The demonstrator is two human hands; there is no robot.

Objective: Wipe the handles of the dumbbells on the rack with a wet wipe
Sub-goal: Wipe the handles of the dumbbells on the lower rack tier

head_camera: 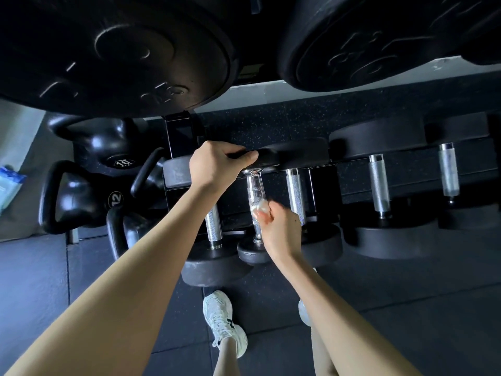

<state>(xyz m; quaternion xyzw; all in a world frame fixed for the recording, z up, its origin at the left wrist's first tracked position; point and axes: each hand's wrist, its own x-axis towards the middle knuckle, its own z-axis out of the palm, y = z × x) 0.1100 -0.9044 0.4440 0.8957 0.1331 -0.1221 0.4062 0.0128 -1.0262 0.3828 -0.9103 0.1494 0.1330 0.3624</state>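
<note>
Several black dumbbells with chrome handles lie side by side on a low black rack [352, 164]. My left hand [217, 164] grips the far head [271, 158] of a small dumbbell. My right hand [279, 226] pinches a crumpled white wet wipe [261, 208] and presses it against that dumbbell's shiny handle [253, 191], about midway along it. A knurled handle [295, 194] lies just right of it, another [213, 226] just left, partly hidden by my left forearm. Two more handles [379, 183] [448, 169] lie further right.
Large black weight plates [116, 55] hang overhead, close to the camera. Black kettlebells [78, 196] marked 12 and 16 stand to the left of the rack. A blue wipe packet [9, 183] lies at the far left. My white shoes [225, 318] stand on dark rubber flooring below.
</note>
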